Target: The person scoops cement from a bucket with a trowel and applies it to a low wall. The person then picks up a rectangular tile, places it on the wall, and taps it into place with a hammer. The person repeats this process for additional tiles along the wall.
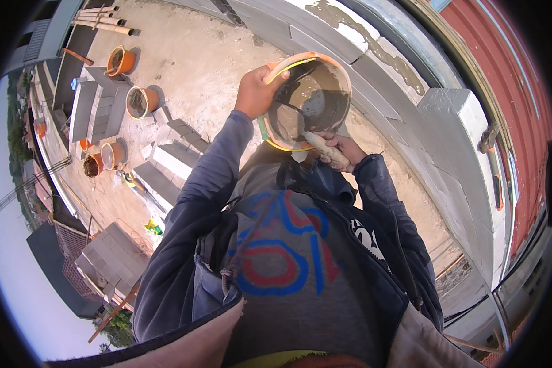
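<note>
In front of my body, an orange bucket (pixel 341 69) with a yellow-green edge hangs tilted, its mouth toward me. Wet grey mortar (pixel 306 83) lies inside, part of it in shadow. My left hand (pixel 259 91) is closed on the bucket's upper left rim, thumb over the edge. At the lower right rim my right hand (pixel 343 152) wraps round the mortar-crusted handle of a trowel (pixel 322 147). The trowel's front end reaches into the bucket, and its blade is hard to tell from the mortar.
To the right runs a grey block wall (pixel 386 101) with wet mortar (pixel 374 46) along its top. A hand tool (pixel 498 184) lies farther right by red corrugated sheeting (pixel 478 43). Several orange buckets (pixel 142 102), stacked blocks (pixel 107 101) and bamboo poles (pixel 104 24) stand or lie on the left.
</note>
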Demonstrator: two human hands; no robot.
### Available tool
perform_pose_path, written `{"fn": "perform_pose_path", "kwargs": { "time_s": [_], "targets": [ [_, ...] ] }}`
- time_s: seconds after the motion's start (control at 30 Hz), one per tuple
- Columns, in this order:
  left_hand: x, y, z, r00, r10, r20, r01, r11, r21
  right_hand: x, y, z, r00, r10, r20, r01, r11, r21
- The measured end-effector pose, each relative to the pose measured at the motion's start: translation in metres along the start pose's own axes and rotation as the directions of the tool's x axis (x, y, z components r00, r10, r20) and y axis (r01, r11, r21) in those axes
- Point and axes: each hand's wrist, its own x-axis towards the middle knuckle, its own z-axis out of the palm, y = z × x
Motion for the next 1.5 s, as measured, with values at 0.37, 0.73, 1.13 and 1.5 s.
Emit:
{"fn": "perform_pose_path", "kwargs": {
  "time_s": [0.37,0.73,1.13,1.5],
  "targets": [
    [0.046,-0.125,-0.123,0.932,-0.109,-0.345,0.001,0.955,-0.298,0.024,-0.106,0.069,0.900,-0.434,-0.048,0.434,0.901,-0.016],
    [0.054,-0.208,-0.211,0.837,-0.204,-0.508,0.101,0.970,-0.223,0.073,-0.256,0.067,0.391,-0.920,-0.030,-0.407,-0.144,-0.902],
    [0.029,-0.239,-0.205,0.824,-0.272,-0.496,0.177,0.957,-0.230,0.152,-0.157,-0.003,0.130,-0.989,-0.065,-0.524,-0.013,-0.852],
    [0.038,-0.169,-0.143,0.938,-0.198,-0.284,0.143,0.969,-0.204,0.036,-0.018,-0.141,-0.160,-0.974,-0.161,-0.458,0.218,-0.862]
  ]
}}
